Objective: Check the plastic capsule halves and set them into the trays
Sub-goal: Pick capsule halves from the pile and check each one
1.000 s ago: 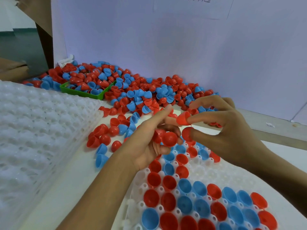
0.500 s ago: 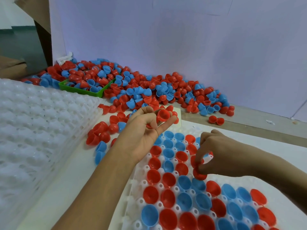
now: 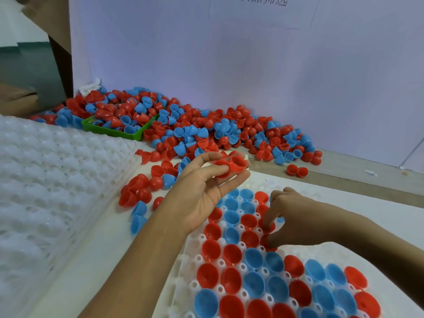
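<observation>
Pale lilac wall panel (image 3: 252,65) at the back, with faint printed characters near its top edge, too blurred to read. White desk (image 3: 75,260) below it.

Loose pile of red and blue capsule halves (image 3: 206,131) along the foot of the wall; too many to count. One green bin (image 3: 119,131) sits in the left part of the pile, filled with the same halves. Two red halves (image 3: 297,171) lie apart from the pile at its right end. A smaller scatter (image 3: 146,187) of red and blue halves lies on the desk left of the hands.

Stack of empty white trays (image 3: 46,184) at the left edge; number of layers cannot be told.

One working tray (image 3: 183,271), white, in the foreground. Its pockets hold red and blue halves, open side up, in mixed order; the tray runs off the bottom edge, so no full count.

Left hand (image 3: 206,187) raised above the far end of the tray, palm up, fingers curled around two red halves (image 3: 231,166), one cup facing the camera.

Right hand (image 3: 296,216) down on the tray, fingertips (image 3: 267,223) curled and pressing on a red half (image 3: 268,243) in a pocket; the fingers hide most of it.
</observation>
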